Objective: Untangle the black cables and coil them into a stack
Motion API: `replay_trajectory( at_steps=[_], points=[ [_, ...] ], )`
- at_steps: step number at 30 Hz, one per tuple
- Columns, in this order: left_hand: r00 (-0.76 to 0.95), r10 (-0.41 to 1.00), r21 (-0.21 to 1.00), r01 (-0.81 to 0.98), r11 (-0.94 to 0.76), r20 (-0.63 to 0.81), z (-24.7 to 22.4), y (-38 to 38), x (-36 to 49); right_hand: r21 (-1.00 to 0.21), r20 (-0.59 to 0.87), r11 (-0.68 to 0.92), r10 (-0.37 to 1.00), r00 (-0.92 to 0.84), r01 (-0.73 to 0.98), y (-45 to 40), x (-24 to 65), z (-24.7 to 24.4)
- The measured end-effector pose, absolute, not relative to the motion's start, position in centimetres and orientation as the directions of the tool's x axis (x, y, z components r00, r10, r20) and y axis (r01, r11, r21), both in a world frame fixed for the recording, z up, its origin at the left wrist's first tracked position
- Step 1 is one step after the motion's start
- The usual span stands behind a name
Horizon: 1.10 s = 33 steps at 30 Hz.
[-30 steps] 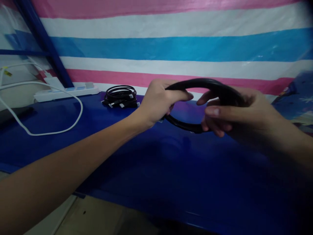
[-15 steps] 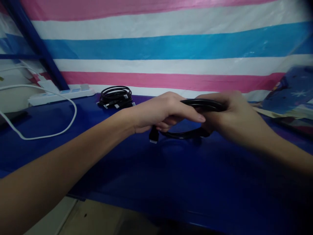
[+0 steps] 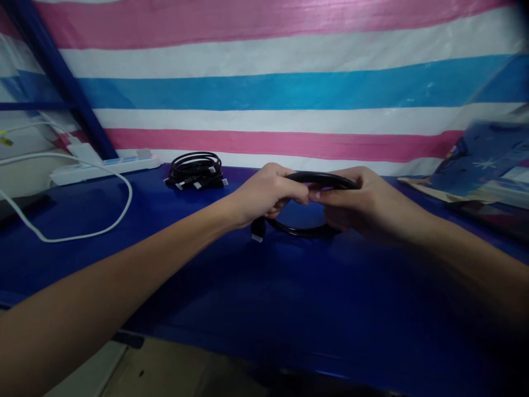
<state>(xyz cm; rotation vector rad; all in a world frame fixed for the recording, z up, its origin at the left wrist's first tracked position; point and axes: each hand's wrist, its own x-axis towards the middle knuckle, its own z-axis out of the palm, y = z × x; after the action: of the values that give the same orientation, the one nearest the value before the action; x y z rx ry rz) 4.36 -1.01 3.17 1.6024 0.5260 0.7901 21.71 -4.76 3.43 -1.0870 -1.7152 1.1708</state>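
Observation:
A thick black cable (image 3: 320,178) is bent into a loop above the blue table (image 3: 264,298). My left hand (image 3: 273,190) is closed on the left side of the loop, and a black connector with a pale end (image 3: 257,229) hangs below its fingers. On the right side my right hand (image 3: 355,198) grips the same cable, its thumb stretched toward my left index finger. The fingertips of both hands nearly meet at the front of the top strands. The lower part of the loop shows below the hands.
Behind my left hand lies a coiled bundle of thin black cables (image 3: 196,170) with several pale connectors. A white power strip (image 3: 107,166) and a looping white cable (image 3: 130,193) are at the left. A blue printed packet (image 3: 475,160) stands at the right.
My right hand has moved left, closer to my left hand, and its thumb now shows along the cable. The loop looks narrower. The view has tilted up slightly.

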Motion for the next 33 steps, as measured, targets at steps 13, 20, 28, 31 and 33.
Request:
replay_trajectory(
  at_steps=[13,20,28,31,33],
  points=[
    [0.997,-0.061,0.894,-0.020,0.447,0.052,2.8,-3.2,2.9,-0.990,-0.092,0.011,0.704,-0.705,0.140,-6.0,23.6,4.5],
    [0.595,0.794,0.992,-0.067,-0.111,0.129,3.5,-3.2,4.9,-0.922,0.201,0.280,0.936,-0.289,0.268,-5.9,21.6,4.5],
    [0.539,0.803,0.961,-0.042,-0.275,0.253,3.1,-2.0,4.8,-0.940,0.216,0.286,0.921,-0.324,0.187,-5.5,21.5,3.1],
    [0.636,0.734,0.967,-0.086,-0.241,0.239,2.9,-1.6,4.4,-0.959,0.136,0.204,0.940,-0.313,0.195,-5.2,21.5,3.2],
    [0.661,0.711,0.967,-0.100,-0.234,0.240,2.9,-1.3,4.3,-0.972,0.103,0.163,0.942,-0.319,0.168,-4.9,21.5,3.3]
  ],
)
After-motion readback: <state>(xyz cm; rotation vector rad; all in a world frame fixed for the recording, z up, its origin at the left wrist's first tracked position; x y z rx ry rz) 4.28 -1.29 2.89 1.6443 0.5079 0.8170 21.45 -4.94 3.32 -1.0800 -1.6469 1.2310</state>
